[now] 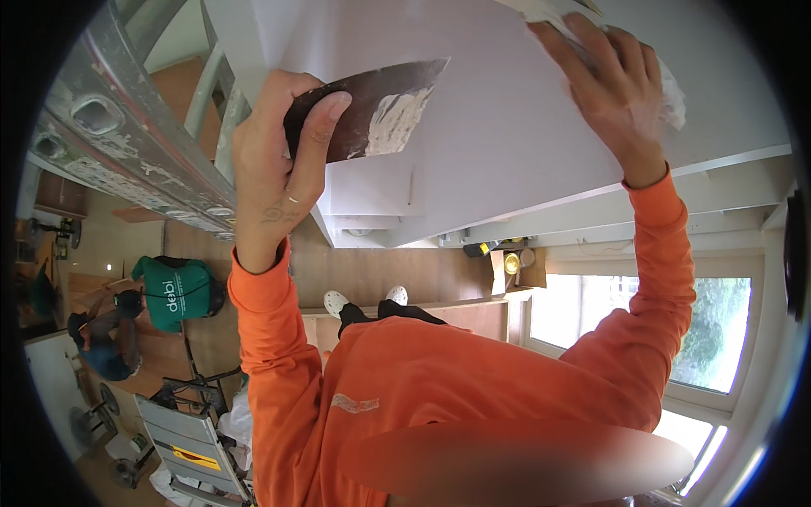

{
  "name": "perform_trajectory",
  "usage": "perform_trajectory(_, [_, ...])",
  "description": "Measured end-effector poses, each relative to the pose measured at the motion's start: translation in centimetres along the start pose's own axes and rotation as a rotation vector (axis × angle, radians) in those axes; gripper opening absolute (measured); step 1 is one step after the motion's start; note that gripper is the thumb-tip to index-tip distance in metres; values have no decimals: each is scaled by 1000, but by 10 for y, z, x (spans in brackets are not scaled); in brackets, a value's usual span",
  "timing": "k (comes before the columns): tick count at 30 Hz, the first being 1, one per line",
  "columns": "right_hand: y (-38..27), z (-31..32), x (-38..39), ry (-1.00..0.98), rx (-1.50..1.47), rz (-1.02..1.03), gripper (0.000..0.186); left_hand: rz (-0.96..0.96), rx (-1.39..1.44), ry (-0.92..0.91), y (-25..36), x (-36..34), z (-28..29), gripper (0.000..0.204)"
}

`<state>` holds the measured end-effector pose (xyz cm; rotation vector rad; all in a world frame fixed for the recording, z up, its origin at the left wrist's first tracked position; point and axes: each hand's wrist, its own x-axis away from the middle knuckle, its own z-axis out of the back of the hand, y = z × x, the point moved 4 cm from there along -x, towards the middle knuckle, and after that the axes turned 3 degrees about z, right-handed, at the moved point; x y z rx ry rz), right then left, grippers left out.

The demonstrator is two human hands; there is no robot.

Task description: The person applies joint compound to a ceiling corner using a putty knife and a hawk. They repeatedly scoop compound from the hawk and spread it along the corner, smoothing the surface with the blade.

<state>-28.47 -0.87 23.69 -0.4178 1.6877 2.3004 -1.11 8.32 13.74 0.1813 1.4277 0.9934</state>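
Observation:
My left hand [283, 148] is closed around a wide putty knife [351, 101], thumb flat on its dark face. Off-white putty [397, 122] is smeared over the end of the blade. Farther right, my right hand [617, 80] is up at the pale painted panel [498, 110], its fingers bent over a crumpled white cloth or plastic sheet [673, 100]. A thin edge of something shows beyond those fingers at the top of the picture, too cut off to name. The putty knife hangs in front of the panel; whether it touches cannot be told.
A paint-spattered metal ladder [127, 110] stands close on my left. Below, a person in a green shirt [177, 291] and another person [110, 338] are bent low. A grey folding chair [194, 448] is lower left. Windows [710, 329] are at right, near an open box [519, 269].

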Motion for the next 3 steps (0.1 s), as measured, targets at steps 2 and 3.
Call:
perform_trajectory(2, [-6,3,-6,51,-90,-2,44,-33,-2,1,0,0,-1,12])
perform_trajectory(3, [-9,6,-11,79,-136,-3,40,-29,10,5,-2,0,0,13])
